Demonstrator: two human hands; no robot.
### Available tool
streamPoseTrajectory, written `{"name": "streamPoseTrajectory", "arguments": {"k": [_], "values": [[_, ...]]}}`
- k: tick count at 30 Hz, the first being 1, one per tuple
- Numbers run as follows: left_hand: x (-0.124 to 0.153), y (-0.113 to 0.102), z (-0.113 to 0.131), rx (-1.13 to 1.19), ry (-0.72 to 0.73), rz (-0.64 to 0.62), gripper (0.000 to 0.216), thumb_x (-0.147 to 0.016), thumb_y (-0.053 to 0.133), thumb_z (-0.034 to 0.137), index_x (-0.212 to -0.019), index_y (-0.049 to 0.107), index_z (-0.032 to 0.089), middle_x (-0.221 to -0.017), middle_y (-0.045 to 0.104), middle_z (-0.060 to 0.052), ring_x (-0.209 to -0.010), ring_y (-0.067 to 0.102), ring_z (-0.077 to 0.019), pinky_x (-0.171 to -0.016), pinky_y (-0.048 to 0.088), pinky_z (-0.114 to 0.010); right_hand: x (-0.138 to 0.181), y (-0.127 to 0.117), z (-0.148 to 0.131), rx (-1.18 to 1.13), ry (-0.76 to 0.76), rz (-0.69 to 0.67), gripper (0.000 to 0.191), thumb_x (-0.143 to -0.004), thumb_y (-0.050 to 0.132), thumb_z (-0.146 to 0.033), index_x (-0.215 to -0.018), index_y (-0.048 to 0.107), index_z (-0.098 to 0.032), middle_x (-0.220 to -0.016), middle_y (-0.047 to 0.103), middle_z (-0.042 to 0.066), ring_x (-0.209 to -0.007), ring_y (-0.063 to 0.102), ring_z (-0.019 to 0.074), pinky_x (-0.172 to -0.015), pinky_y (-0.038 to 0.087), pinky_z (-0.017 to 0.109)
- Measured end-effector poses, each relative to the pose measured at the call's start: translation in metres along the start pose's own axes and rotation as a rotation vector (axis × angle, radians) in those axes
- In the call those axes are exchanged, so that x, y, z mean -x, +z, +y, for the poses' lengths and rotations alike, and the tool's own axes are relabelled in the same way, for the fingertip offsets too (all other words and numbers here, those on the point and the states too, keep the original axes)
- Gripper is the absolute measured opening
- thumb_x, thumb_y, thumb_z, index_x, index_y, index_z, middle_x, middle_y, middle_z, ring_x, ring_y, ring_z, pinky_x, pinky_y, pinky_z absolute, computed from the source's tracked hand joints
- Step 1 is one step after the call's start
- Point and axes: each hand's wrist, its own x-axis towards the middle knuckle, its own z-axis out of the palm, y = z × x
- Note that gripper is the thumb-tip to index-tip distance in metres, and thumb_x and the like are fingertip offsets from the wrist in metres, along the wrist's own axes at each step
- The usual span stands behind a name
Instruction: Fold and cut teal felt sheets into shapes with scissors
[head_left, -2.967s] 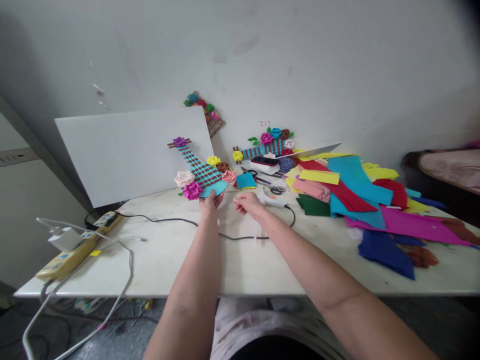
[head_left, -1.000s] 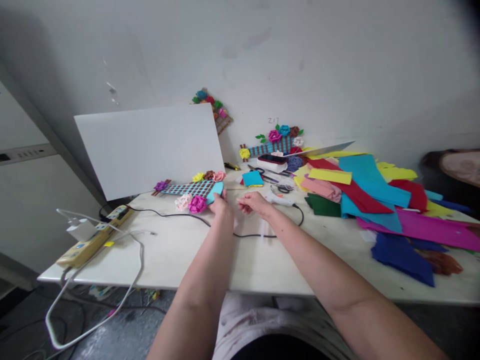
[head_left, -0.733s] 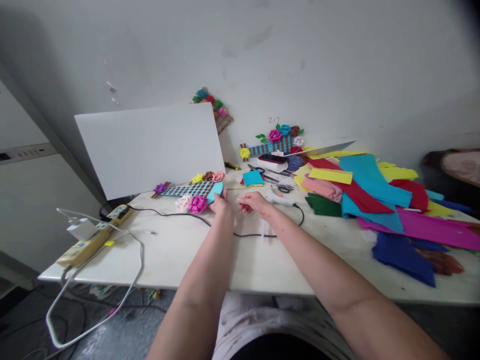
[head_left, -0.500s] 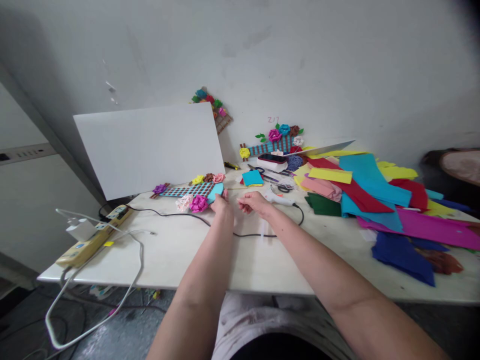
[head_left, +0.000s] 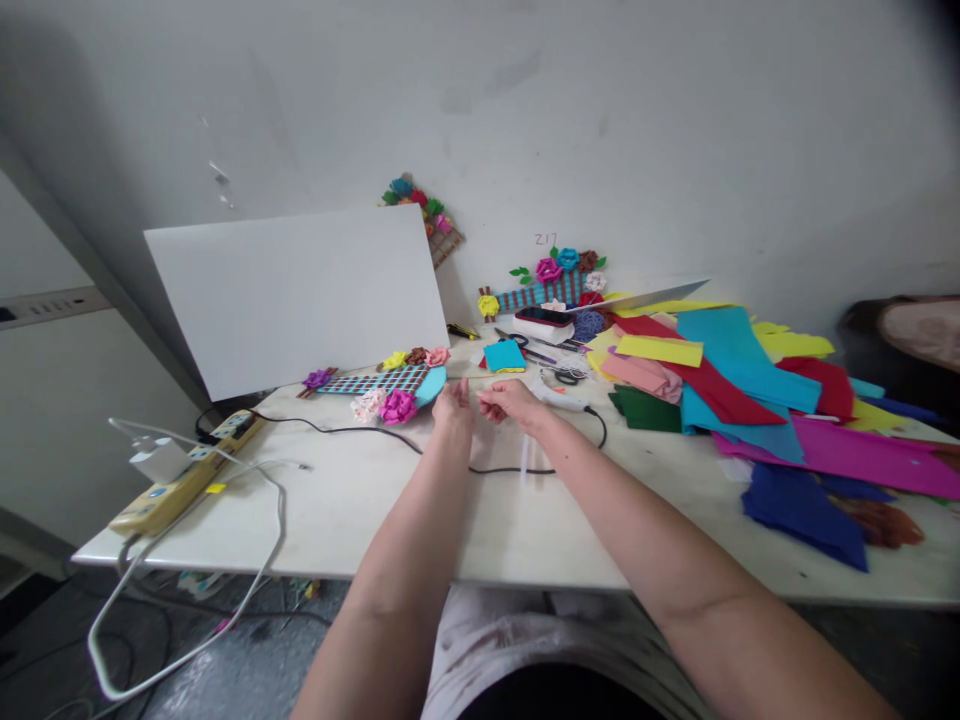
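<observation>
My left hand [head_left: 454, 404] is at the middle of the table, just right of the light-blue end of a woven blue-and-brown decoration [head_left: 375, 380]. Its fingers look drawn together; whatever they hold is too small to name. Pink, magenta, yellow, brown and purple paper flowers sit on that decoration, including a magenta flower [head_left: 398, 405]. Close by on the right, my right hand [head_left: 508, 402] has thumb and fingers pinched, with anything between them too small to tell. Beside it lies a white glue gun [head_left: 561, 397] with a black cord. A translucent stick [head_left: 524, 462] lies below that hand.
A yellow power strip [head_left: 187, 480] with cables stands at the left edge. A white board [head_left: 300, 300] leans on the wall. Coloured paper sheets [head_left: 742, 360] heap on the right. Behind my hands are a blue paper stack [head_left: 505, 356], scissors [head_left: 517, 338] and a phone [head_left: 544, 316].
My left hand has come off the light-blue end of the decoration and moved slightly right, nearer my right hand. My right hand has barely shifted.
</observation>
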Motion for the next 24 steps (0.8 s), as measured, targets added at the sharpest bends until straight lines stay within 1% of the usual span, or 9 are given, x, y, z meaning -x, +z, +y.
{"name": "streamPoseTrajectory", "arguments": {"k": [4,8,10,12,13,15,18,21,24], "values": [[0.013,0.003,-0.003,-0.025,-0.091,-0.114,0.016,-0.089,0.049,0.010,-0.074,0.051,0.014,-0.077,0.061,-0.007,-0.067,0.065,-0.0111,-0.059,0.052,-0.019,0.002,-0.002,-0.005,0.008,-0.050,0.043,0.028,-0.082,0.063,-0.021,-0.056,0.056,-0.015,-0.049,0.059,-0.001,-0.037,0.048,0.0063,-0.038,0.035,0.018],[0.021,0.001,-0.004,-0.096,-0.104,-0.297,0.023,-0.089,0.053,0.018,-0.067,0.051,0.014,-0.062,0.057,-0.002,-0.054,0.059,-0.0092,-0.058,0.050,-0.020,0.000,-0.006,-0.007,0.030,-0.142,0.134,0.035,-0.081,0.062,-0.034,-0.052,0.051,-0.018,-0.042,0.046,-0.005,-0.036,0.040,0.0072,-0.038,0.032,0.021],[0.022,0.000,-0.006,-0.201,-0.060,-0.372,0.032,-0.088,0.056,0.027,-0.060,0.046,0.016,-0.050,0.048,0.002,-0.045,0.050,-0.0083,-0.050,0.045,-0.020,-0.003,-0.010,-0.006,0.093,-0.192,0.244,0.037,-0.078,0.062,-0.037,-0.050,0.046,-0.019,-0.042,0.042,-0.006,-0.038,0.037,0.0074,-0.040,0.030,0.021],[0.022,-0.002,-0.008,-0.325,0.037,-0.415,0.038,-0.084,0.061,0.031,-0.054,0.041,0.018,-0.044,0.039,0.005,-0.040,0.043,-0.0077,-0.045,0.038,-0.019,-0.007,-0.017,-0.005,0.190,-0.250,0.381,0.038,-0.077,0.061,-0.038,-0.049,0.044,-0.019,-0.044,0.044,-0.005,-0.043,0.039,0.0084,-0.044,0.031,0.022],[0.021,-0.003,-0.009,-0.377,0.098,-0.426,0.039,-0.081,0.064,0.031,-0.053,0.040,0.018,-0.042,0.037,0.006,-0.039,0.041,-0.0078,-0.044,0.036,-0.019,-0.010,-0.021,-0.004,0.238,-0.282,0.432,0.037,-0.078,0.060,-0.038,-0.049,0.046,-0.019,-0.046,0.047,-0.004,-0.047,0.042,0.0094,-0.048,0.033,0.023],[0.019,-0.004,-0.012,-0.452,0.199,-0.452,0.034,-0.075,0.069,0.028,-0.054,0.044,0.017,-0.046,0.045,0.004,-0.045,0.046,-0.0090,-0.047,0.038,-0.020,-0.014,-0.030,-0.001,0.295,-0.311,0.511,0.034,-0.079,0.057,-0.040,-0.053,0.051,-0.019,-0.049,0.051,-0.003,-0.052,0.046,0.0117,-0.053,0.036,0.023],[0.014,-0.006,-0.015,-0.502,0.278,-0.494,0.016,-0.069,0.072,0.021,-0.064,0.058,0.015,-0.064,0.061,-0.002,-0.061,0.056,-0.0115,-0.055,0.042,-0.020,-0.019,-0.040,0.002,0.355,-0.310,0.564,0.027,-0.079,0.055,-0.038,-0.058,0.055,-0.019,-0.050,0.053,-0.002,-0.056,0.051,0.0147,-0.056,0.038,0.024],[0.011,-0.007,-0.015,-0.528,0.298,-0.497,0.010,-0.065,0.073,0.018,-0.072,0.066,0.015,-0.070,0.062,-0.002,-0.065,0.055,-0.0104,-0.058,0.042,-0.019,-0.019,-0.043,0.002,0.421,-0.279,0.555,0.019,-0.078,0.053,-0.031,-0.065,0.061,-0.019,-0.050,0.055,-0.002,-0.057,0.054,0.0157,-0.058,0.039,0.024],[0.010,-0.006,-0.015,-0.474,0.277,-0.468,0.009,-0.066,0.071,0.018,-0.072,0.065,0.014,-0.072,0.061,-0.002,-0.066,0.055,-0.0103,-0.060,0.044,-0.020,-0.016,-0.039,0.000,0.472,-0.255,0.518,0.015,-0.079,0.053,-0.025,-0.073,0.065,-0.019,-0.055,0.061,-0.001,-0.059,0.058,0.0153,-0.061,0.042,0.024]]}}
